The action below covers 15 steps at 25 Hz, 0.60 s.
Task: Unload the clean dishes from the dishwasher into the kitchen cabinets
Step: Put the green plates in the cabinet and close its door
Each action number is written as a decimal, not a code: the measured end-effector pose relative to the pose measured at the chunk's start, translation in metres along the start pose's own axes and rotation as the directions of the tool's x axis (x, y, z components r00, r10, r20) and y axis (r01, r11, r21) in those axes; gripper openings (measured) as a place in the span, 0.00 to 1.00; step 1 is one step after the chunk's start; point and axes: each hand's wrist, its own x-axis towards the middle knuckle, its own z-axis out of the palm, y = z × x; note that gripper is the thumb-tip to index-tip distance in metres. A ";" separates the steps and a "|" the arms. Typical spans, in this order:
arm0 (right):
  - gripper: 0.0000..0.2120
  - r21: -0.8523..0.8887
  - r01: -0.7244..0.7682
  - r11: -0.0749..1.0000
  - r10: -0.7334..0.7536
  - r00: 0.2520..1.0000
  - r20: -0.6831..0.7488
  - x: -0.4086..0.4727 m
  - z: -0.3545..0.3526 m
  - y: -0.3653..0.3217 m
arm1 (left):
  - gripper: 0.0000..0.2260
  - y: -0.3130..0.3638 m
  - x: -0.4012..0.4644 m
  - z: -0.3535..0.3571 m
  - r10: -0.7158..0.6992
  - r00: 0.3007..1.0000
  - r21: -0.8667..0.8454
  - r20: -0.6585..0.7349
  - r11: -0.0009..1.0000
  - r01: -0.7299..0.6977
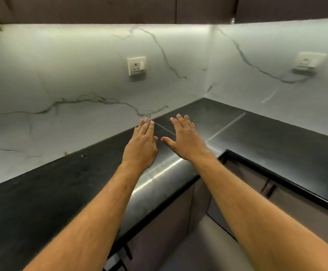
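- Wall (pixel 81 75): pale marble-look panels with dark veins, meeting in an inner corner at the upper right of centre; a lit strip runs along the top under dark upper cabinets (pixel 100 8).
- Countertop (pixel 41 192): black, L-shaped, running along both walls; its rounded front edge turns an inner corner just below the right wrist. Thin pale seams cross the surface near the back corner.
- Lower cabinet fronts (pixel 247 182): brown, under the front edge on both runs.
- Floor (pixel 198 251): a grey patch between the two runs.
- Left hand (pixel 142 145): palm down, fingers straight and together, holding nothing, over the countertop near its back edge.
- Right hand (pixel 184 139): palm down, fingers spread flat, holding nothing, just beside the left.
- Sockets: one (pixel 136 65) on the left wall, one (pixel 310 60) on the right wall.
- Dishes and dishwasher: not in view.
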 end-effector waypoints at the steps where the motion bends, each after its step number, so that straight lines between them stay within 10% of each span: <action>1: 0.39 -0.021 -0.021 1.000 0.021 1.000 0.005 -0.014 -0.001 0.011 | 0.24 0.010 -0.008 0.009 0.011 1.000 -0.018 0.018 1.000 -0.011; 15: 0.38 -0.086 -0.341 0.936 0.346 0.937 0.047 -0.234 -0.030 0.113 | 0.25 0.138 -0.149 0.086 0.185 0.947 -0.167 0.264 0.975 -0.144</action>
